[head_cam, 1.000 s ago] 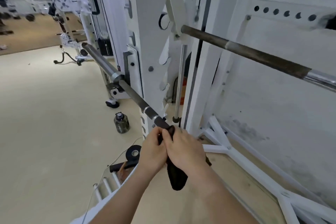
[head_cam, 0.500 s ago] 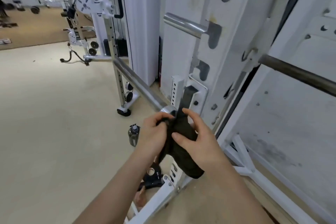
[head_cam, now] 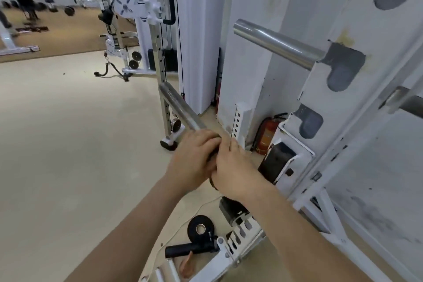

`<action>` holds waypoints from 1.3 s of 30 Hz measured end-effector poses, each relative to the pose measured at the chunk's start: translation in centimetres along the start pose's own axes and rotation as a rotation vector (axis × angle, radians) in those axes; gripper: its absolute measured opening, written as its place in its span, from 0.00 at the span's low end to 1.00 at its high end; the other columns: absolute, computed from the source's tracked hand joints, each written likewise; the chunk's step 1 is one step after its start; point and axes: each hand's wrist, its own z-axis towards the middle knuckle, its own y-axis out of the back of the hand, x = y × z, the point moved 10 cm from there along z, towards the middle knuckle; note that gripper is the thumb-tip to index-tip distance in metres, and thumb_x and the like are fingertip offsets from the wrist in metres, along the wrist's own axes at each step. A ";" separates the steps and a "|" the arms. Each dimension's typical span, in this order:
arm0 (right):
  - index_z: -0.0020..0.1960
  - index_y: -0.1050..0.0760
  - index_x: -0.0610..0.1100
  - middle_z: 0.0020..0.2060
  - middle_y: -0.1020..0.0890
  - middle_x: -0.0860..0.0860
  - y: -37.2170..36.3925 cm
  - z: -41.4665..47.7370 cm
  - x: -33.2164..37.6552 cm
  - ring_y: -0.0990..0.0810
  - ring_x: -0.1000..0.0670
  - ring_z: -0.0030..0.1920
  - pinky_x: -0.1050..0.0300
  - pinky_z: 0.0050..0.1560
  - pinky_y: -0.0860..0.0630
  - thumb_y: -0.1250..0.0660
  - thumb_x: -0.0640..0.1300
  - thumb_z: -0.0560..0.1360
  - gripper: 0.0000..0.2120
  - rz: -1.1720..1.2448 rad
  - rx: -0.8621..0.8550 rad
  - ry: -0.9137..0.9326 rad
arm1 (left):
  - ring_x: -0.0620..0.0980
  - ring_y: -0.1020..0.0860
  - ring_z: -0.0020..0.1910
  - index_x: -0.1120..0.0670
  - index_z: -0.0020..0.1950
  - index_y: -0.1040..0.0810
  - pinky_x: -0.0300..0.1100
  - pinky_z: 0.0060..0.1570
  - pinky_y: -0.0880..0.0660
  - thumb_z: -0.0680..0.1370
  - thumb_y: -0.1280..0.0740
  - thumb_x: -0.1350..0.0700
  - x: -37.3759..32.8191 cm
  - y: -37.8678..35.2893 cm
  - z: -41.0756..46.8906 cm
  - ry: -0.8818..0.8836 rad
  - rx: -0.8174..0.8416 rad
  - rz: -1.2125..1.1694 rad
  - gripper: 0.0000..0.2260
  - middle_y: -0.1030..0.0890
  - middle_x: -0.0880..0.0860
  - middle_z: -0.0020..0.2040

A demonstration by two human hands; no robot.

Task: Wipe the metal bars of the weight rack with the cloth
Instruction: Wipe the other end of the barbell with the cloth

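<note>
Head view: left hand (head_cam: 192,165) and right hand (head_cam: 235,174) fingers (head_cam: 202,142) clasp cloth (head_cam: 212,158) around bar (head_cam: 178,107).

Both hands are clamped on the lower chrome bar (head_cam: 177,107): the left hand (head_cam: 194,160) curls over it from the top, the right hand (head_cam: 237,173) is pressed tight against the left, and only a dark sliver of the cloth (head_cam: 213,157) peeks out between them. Above, a second chrome bar (head_cam: 274,41) juts from the white rack (head_cam: 343,135). Down on the floor (head_cam: 68,144) are a red fire extinguisher (head_cam: 266,133) and a black tape roll (head_cam: 201,229).
</note>
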 end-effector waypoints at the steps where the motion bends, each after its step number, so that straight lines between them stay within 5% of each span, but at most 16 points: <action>1: 0.77 0.61 0.33 0.77 0.52 0.35 -1.6 -0.4 -0.7 0.52 0.38 0.77 0.46 0.76 0.48 0.38 0.48 0.78 0.41 -0.052 0.055 -0.014 | 0.51 0.30 0.67 0.52 0.66 0.24 0.56 0.66 0.34 0.78 0.42 0.48 -0.9 -1.9 -0.1 -0.102 0.132 0.004 0.19 0.23 0.50 0.64; 3: 0.76 0.64 0.32 0.77 0.56 0.34 -2.7 -1.0 -1.5 0.55 0.39 0.78 0.47 0.77 0.50 0.38 0.49 0.79 0.43 -0.111 0.062 -0.037 | 0.49 0.31 0.69 0.50 0.68 0.26 0.54 0.72 0.39 0.79 0.48 0.45 -1.2 -4.0 -0.1 -0.193 0.248 0.015 0.22 0.24 0.47 0.66; 8: 0.76 0.70 0.39 0.77 0.58 0.36 -1.3 -1.1 -1.1 0.54 0.38 0.77 0.47 0.76 0.46 0.36 0.45 0.79 0.45 -0.082 0.029 -0.085 | 0.52 0.23 0.53 0.53 0.54 0.19 0.50 0.65 0.35 0.78 0.46 0.48 -1.8 -5.8 1.9 -0.424 0.141 0.058 0.18 0.19 0.49 0.49; 11: 0.76 0.72 0.40 0.77 0.59 0.38 -1.2 -1.3 -0.9 0.59 0.40 0.77 0.50 0.76 0.55 0.38 0.45 0.80 0.45 -0.116 0.072 -0.096 | 0.50 0.23 0.50 0.51 0.46 0.19 0.48 0.63 0.35 0.79 0.48 0.48 3.1 -4.9 4.9 -0.306 0.086 0.083 0.18 0.19 0.47 0.45; 13: 0.75 0.72 0.40 0.77 0.52 0.38 -1.3 -1.0 -1.2 0.52 0.39 0.77 0.52 0.75 0.50 0.35 0.48 0.78 0.48 -0.125 0.111 -0.152 | 0.50 0.24 0.46 0.52 0.40 0.20 0.47 0.60 0.36 0.78 0.49 0.49 7.2 -3.7 7.5 -0.172 0.047 0.061 0.19 0.19 0.46 0.42; 16: 0.78 0.62 0.37 0.68 0.32 0.39 -2.0 1.0 -2.0 0.29 0.42 0.65 0.51 0.59 0.28 0.32 0.54 0.76 0.48 -0.130 0.159 -0.253 | 0.49 0.27 0.39 0.53 0.32 0.24 0.44 0.56 0.36 0.76 0.50 0.50 8.8 -3.6 9.3 -0.097 0.073 0.062 0.20 0.23 0.45 0.33; 18: 0.71 0.42 0.37 0.58 0.23 0.44 -2.2 2.5 -2.4 0.22 0.43 0.55 0.53 0.44 0.28 0.33 0.56 0.75 0.34 -0.129 0.174 -0.307 | 0.49 0.25 0.41 0.52 0.33 0.23 0.45 0.57 0.37 0.77 0.49 0.50 6.3 -4.6 7.9 -0.161 0.083 0.087 0.19 0.22 0.44 0.34; 21: 0.51 0.33 0.46 0.41 0.24 0.52 -1.7 3.8 -2.5 0.24 0.47 0.43 0.56 0.39 0.32 0.32 0.57 0.73 0.18 -0.081 0.137 -0.322 | 0.47 0.24 0.46 0.50 0.41 0.19 0.48 0.60 0.34 0.78 0.46 0.50 2.1 -5.0 4.5 -0.321 0.064 -0.058 0.16 0.18 0.44 0.41; 24: 0.42 0.38 0.50 0.34 0.30 0.55 -1.7 3.8 -2.8 0.28 0.49 0.38 0.55 0.36 0.32 0.32 0.58 0.71 0.17 -0.066 0.155 -0.351 | 0.50 0.24 0.41 0.50 0.38 0.20 0.48 0.53 0.31 0.77 0.45 0.49 5.2 -5.0 7.1 -0.372 0.098 -0.064 0.16 0.20 0.46 0.37; 27: 0.45 0.37 0.49 0.37 0.28 0.54 -2.1 3.8 -3.1 0.25 0.49 0.39 0.54 0.38 0.28 0.33 0.58 0.70 0.17 -0.048 0.201 -0.359 | 0.53 0.25 0.42 0.51 0.34 0.22 0.49 0.54 0.32 0.75 0.48 0.48 13.7 -4.2 11.5 -0.143 0.031 -0.053 0.18 0.23 0.47 0.35; 30: 0.46 0.38 0.48 0.37 0.27 0.54 -2.3 4.1 -3.2 0.28 0.52 0.34 0.56 0.33 0.32 0.33 0.58 0.70 0.18 -0.076 0.210 -0.348 | 0.53 0.26 0.60 0.51 0.44 0.16 0.52 0.65 0.37 0.75 0.46 0.48 22.8 -3.6 14.2 0.202 -0.090 -0.128 0.19 0.20 0.50 0.56; 32: 0.47 0.37 0.48 0.39 0.26 0.53 -2.3 5.2 -2.8 0.26 0.52 0.35 0.56 0.33 0.30 0.33 0.59 0.70 0.19 -0.034 0.192 -0.324 | 0.55 0.33 0.68 0.52 0.56 0.18 0.52 0.70 0.40 0.73 0.42 0.49 27.0 -4.0 15.1 0.441 -0.152 -0.255 0.18 0.28 0.54 0.68; 36: 0.51 0.36 0.49 0.42 0.23 0.51 -2.3 8.4 -1.2 0.22 0.48 0.41 0.50 0.41 0.22 0.33 0.60 0.70 0.20 0.145 0.063 -0.299 | 0.55 0.27 0.61 0.56 0.64 0.28 0.50 0.65 0.30 0.71 0.40 0.49 31.1 -5.5 14.4 0.875 -0.300 -0.764 0.23 0.27 0.57 0.62; 39: 0.50 0.37 0.48 0.42 0.23 0.50 -2.1 8.9 -1.0 0.22 0.47 0.40 0.50 0.41 0.21 0.34 0.57 0.72 0.17 0.089 -0.014 -0.284 | 0.58 0.19 0.51 0.57 0.57 0.25 0.54 0.55 0.21 0.72 0.36 0.48 31.5 -7.4 13.3 1.137 -0.393 -1.233 0.18 0.19 0.58 0.52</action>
